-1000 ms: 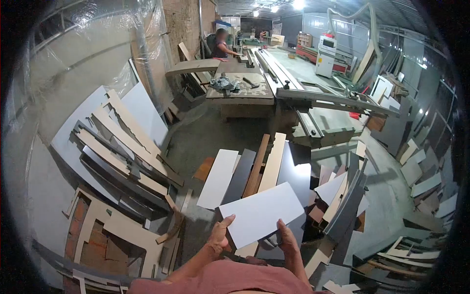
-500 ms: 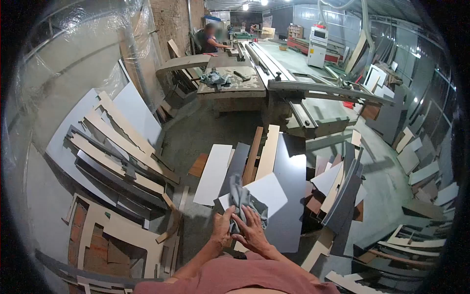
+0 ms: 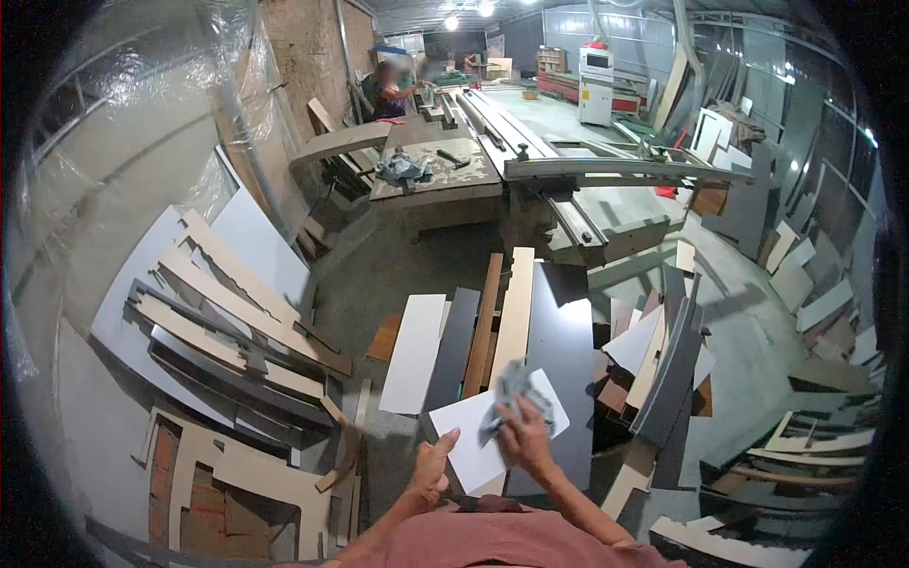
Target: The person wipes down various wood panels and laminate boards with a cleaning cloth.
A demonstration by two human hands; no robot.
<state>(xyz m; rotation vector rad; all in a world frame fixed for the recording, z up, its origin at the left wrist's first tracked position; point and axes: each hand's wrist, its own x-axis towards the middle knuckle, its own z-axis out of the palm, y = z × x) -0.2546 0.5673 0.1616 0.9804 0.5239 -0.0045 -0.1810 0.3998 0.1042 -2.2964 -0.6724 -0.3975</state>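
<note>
In front of the person's body is a small white panel (image 3: pixel 471 452), tilted. My left hand (image 3: pixel 433 466) grips the panel's left edge, thumb lying along its face. My right hand (image 3: pixel 526 437) presses a crumpled grey cloth (image 3: pixel 519 393) against the right part of the panel; the cloth is blurred and partly covers the surface. Just beyond the white panel stand a large dark grey panel (image 3: pixel 561 350), a pale wood strip (image 3: pixel 517 303) and a narrow brown strip (image 3: pixel 485 322).
Ahead is a sliding table saw (image 3: pixel 445 185) with another cloth (image 3: pixel 403 168) on top. A co-worker (image 3: pixel 393 95) stands behind it at the far left. Cut boards (image 3: pixel 237 284) lean at the left; offcuts (image 3: pixel 824 303) lie along the right.
The cloth and my right hand have moved right across the panel. My left hand has come off the cloth and now holds the panel's left edge. More of the white face shows.
</note>
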